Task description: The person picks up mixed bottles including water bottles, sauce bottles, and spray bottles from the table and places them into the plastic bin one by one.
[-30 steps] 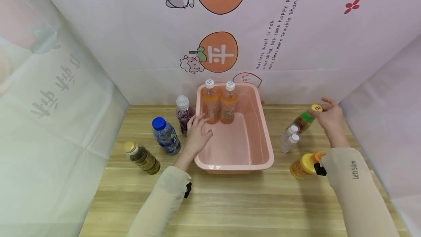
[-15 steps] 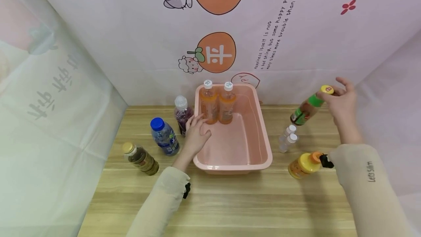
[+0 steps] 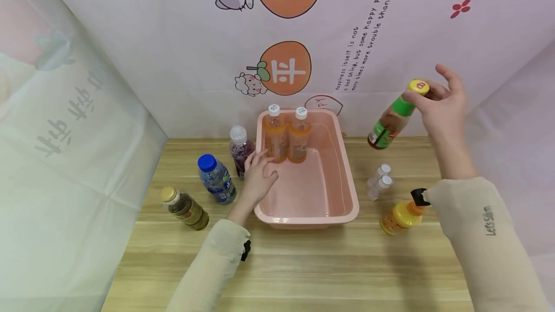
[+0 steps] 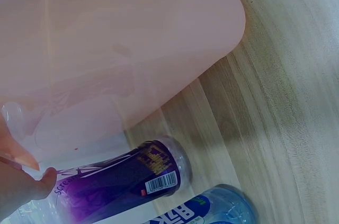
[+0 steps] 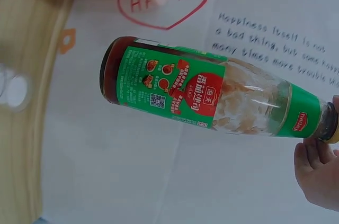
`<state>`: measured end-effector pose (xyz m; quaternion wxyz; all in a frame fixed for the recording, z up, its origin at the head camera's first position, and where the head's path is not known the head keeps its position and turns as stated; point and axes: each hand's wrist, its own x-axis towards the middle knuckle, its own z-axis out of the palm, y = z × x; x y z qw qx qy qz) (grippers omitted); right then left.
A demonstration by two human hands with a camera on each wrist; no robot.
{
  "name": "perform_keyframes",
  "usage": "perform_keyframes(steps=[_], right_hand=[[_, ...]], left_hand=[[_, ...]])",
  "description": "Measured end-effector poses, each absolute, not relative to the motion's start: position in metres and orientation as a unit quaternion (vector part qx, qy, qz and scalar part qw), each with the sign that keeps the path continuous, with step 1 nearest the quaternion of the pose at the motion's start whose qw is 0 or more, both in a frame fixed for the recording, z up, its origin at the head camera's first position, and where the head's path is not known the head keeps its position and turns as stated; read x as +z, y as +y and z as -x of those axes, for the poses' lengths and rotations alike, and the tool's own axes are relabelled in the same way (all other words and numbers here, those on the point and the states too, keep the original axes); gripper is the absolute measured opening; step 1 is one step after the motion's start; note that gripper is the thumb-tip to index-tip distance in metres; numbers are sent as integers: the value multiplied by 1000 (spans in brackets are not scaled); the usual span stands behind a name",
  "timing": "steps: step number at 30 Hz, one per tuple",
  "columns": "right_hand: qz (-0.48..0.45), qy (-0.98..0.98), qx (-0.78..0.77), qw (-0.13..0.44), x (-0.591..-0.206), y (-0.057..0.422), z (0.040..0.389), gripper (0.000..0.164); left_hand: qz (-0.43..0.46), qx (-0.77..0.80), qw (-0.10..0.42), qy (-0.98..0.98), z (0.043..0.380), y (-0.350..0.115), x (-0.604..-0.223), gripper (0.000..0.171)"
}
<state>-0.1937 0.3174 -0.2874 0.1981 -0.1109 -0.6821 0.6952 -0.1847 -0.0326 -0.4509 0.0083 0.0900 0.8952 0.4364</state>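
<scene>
My right hand [image 3: 446,112] pinches a glass ketchup bottle [image 3: 390,122] by its neck and yellow cap, tilted in the air over the back right of the table. Its green label [image 5: 169,83] faces the camera in the right wrist view, with red sauce smeared inside the glass. My left hand [image 3: 258,182] rests at the left rim of a pink plastic tub [image 3: 318,219], fingers loosely bent over the edge and holding nothing. Two orange drink bottles [image 3: 299,141] with white caps stand at the tub's back left. Close beside the left hand is a purple drink bottle [image 3: 240,148].
Left of the tub stand a blue-capped bottle [image 3: 218,182] and a yellow-capped dark bottle [image 3: 186,210]. On the right are two small clear bottles [image 3: 380,183] with white caps and a yellow bottle [image 3: 398,218], partly under the right sleeve. A printed sheet [image 3: 195,61] walls the back.
The ketchup bottle has gone up off the table in my right hand, first rising to the right, then higher and slightly left. My left hand has stayed at the tub's rim.
</scene>
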Motion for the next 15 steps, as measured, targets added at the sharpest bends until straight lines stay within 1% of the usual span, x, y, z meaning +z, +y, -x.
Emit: perform_keyframes(steps=[6,15], right_hand=[[58,-687,698,193,-279,290,199,78],[8,-712,679,178,-282,257,211,75]], left_hand=[[-88,439,12,894,186,-33,-452,39],[-93,446,6,890,184,-34,-453,37]])
